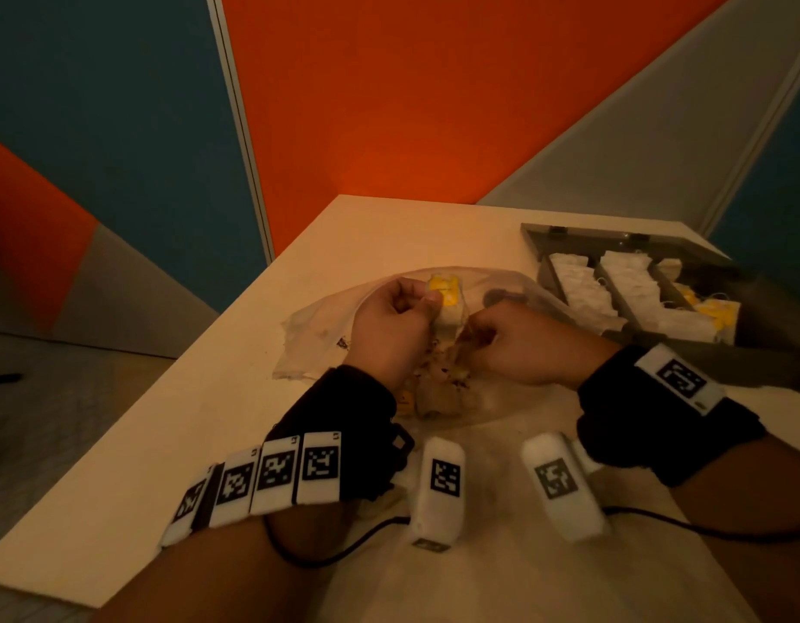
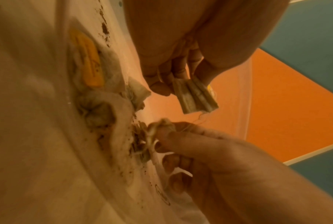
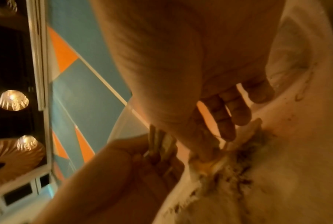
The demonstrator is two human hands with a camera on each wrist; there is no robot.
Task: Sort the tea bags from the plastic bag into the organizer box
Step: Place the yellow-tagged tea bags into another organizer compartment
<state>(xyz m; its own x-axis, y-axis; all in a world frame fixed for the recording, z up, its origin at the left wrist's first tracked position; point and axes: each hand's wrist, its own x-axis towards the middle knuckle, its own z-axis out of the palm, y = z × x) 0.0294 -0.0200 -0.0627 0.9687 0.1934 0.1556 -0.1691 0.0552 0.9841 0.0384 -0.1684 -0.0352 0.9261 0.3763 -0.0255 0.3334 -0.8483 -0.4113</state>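
Observation:
A clear plastic bag (image 1: pixel 317 326) lies on the table with crumpled tea bags (image 1: pixel 438 388) and spilled loose tea inside. My left hand (image 1: pixel 432 301) is raised over the bag and grips a small stack of tea bags (image 2: pixel 197 97) with yellow tags (image 1: pixel 445 287). My right hand (image 1: pixel 472 332) is just to its right, down in the pile, pinching a crumpled tea bag (image 2: pixel 158 127) by its paper and strings. The grey organizer box (image 1: pixel 542 238) stands open at the right, with rows of white tea bags (image 1: pixel 587 290) in its compartments and yellow-tagged ones (image 1: pixel 717 314) in the rightmost.
The table's left edge (image 1: pixel 164 379) runs diagonally close to the bag. Black cables (image 1: pixel 703 528) trail from both wristbands across the near table. Another yellow-tagged tea bag (image 2: pixel 89 60) lies under the plastic. Orange and teal wall panels stand behind.

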